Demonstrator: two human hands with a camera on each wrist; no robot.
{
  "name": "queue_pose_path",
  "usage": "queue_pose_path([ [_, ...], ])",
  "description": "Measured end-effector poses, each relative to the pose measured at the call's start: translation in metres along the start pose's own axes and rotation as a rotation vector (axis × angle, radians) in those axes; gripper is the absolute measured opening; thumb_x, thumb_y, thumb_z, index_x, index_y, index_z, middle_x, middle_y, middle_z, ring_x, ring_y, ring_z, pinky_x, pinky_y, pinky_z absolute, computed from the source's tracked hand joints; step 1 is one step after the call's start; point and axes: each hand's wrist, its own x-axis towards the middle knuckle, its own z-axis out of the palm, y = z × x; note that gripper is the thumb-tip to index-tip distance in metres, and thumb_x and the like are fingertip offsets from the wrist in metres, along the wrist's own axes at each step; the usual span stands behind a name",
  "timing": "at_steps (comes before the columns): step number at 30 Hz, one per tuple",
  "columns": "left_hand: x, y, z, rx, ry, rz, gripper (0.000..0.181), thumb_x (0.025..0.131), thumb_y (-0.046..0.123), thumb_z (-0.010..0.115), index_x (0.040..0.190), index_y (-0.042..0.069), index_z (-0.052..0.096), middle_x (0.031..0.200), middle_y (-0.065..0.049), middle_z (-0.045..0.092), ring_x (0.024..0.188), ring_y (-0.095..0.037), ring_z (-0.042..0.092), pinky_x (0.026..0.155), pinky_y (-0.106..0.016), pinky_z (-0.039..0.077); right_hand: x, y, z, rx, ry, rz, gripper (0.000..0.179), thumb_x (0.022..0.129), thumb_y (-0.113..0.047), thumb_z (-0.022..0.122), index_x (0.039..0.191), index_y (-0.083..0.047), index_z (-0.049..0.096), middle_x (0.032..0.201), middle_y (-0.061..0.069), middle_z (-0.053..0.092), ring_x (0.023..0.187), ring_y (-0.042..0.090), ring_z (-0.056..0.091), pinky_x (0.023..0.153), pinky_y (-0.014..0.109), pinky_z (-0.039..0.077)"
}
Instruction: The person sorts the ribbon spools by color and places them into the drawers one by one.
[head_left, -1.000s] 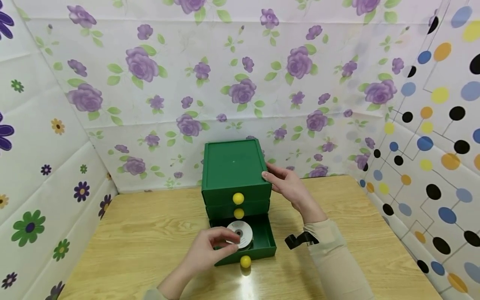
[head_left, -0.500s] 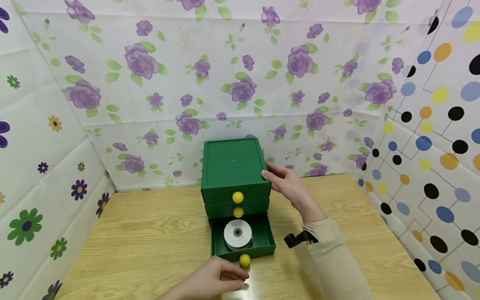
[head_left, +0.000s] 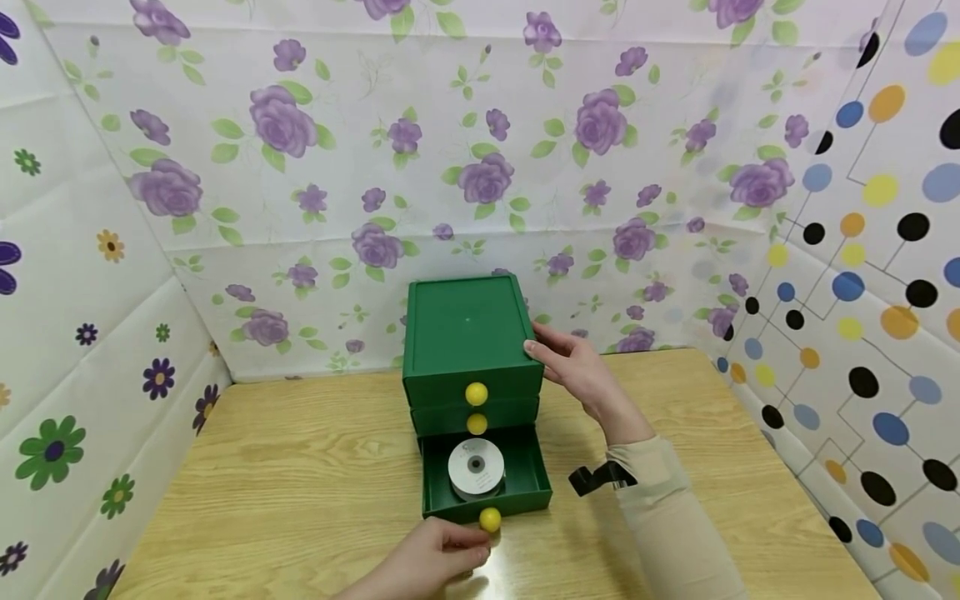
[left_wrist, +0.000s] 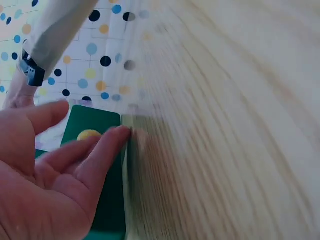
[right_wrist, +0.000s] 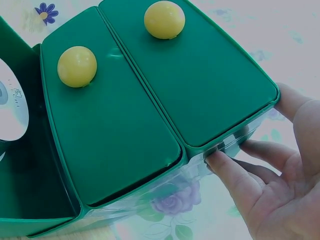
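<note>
A green drawer cabinet (head_left: pixel 467 325) with yellow ball knobs stands on the table. Its bottom drawer (head_left: pixel 528 467) is pulled out, and a stack of white discs (head_left: pixel 477 468) lies inside. My left hand (head_left: pixel 438 554) is in front of that drawer, fingertips just below its yellow knob (head_left: pixel 490 520). In the left wrist view, the thumb and fingers are apart, with a knob (left_wrist: pixel 89 134) beyond them. At the cabinet's right side, my right hand (head_left: pixel 577 375) rests its thumb at the top edge and its fingertips against the side wall (right_wrist: pixel 195 165).
The upper two drawers, with their knobs (right_wrist: pixel 77 67), are pushed in. Wooden tabletop (head_left: pixel 300 467) surrounds the cabinet. Behind it hangs a purple-flowered cloth (head_left: pixel 420 150), and a dotted cloth (head_left: pixel 870 333) lines the right side. A black strap piece (head_left: pixel 600 478) sits at the right sleeve.
My left hand has come away from the discs, moving down towards me to the drawer's front, then its fingers rose slightly to the knob. The right hand stays at the cabinet.
</note>
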Motion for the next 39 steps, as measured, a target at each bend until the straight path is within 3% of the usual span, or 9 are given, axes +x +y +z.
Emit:
queue_pose_path([
  [6,0.003,-0.001,0.005,-0.309,-0.013,-0.151,0.051,0.099,0.02,0.065,0.133,-0.016,0.053,0.116,-0.019,0.069,0.107,-0.026,0.067,0.091,-0.037,0.055,-0.001,-0.001,-0.001,-0.011,0.004,0.001,0.07,0.09,-0.052,0.068,0.152,-0.031,0.042,0.154,-0.002,0.041,0.139,0.021,0.043,0.108,0.044,0.042],
  [13,0.008,-0.006,0.012,-0.47,-0.01,-0.226,0.047,0.101,0.025,0.061,0.132,-0.01,0.056,0.118,-0.018,0.068,0.111,-0.027,0.066,0.094,-0.036,0.053,0.0,-0.001,-0.001,-0.001,0.002,0.006,0.071,0.09,-0.053,0.069,0.152,-0.031,0.043,0.154,-0.002,0.041,0.138,0.02,0.044,0.108,0.044,0.042],
  [20,0.013,-0.007,0.018,-0.558,0.043,-0.251,0.048,0.103,0.029,0.058,0.132,-0.009,0.056,0.117,-0.016,0.069,0.112,-0.027,0.066,0.096,-0.036,0.052,0.0,0.0,-0.001,0.006,-0.008,0.002,0.07,0.091,-0.052,0.068,0.152,-0.031,0.042,0.155,-0.002,0.04,0.138,0.021,0.044,0.108,0.044,0.042],
  [25,0.014,-0.01,0.02,-0.58,0.084,-0.212,0.048,0.104,0.026,0.057,0.131,-0.013,0.054,0.117,-0.019,0.069,0.111,-0.028,0.066,0.095,-0.036,0.052,0.0,0.0,-0.001,0.006,-0.009,0.0,0.07,0.091,-0.051,0.068,0.152,-0.03,0.041,0.155,-0.001,0.04,0.139,0.021,0.043,0.108,0.044,0.042],
  [39,0.016,-0.011,0.019,-0.568,0.087,-0.192,0.049,0.104,0.026,0.057,0.131,-0.014,0.054,0.12,-0.02,0.067,0.112,-0.027,0.066,0.094,-0.035,0.053,0.0,0.0,0.0,0.006,0.0,0.006,0.072,0.09,-0.052,0.069,0.153,-0.03,0.041,0.155,-0.002,0.04,0.139,0.021,0.043,0.108,0.044,0.042],
])
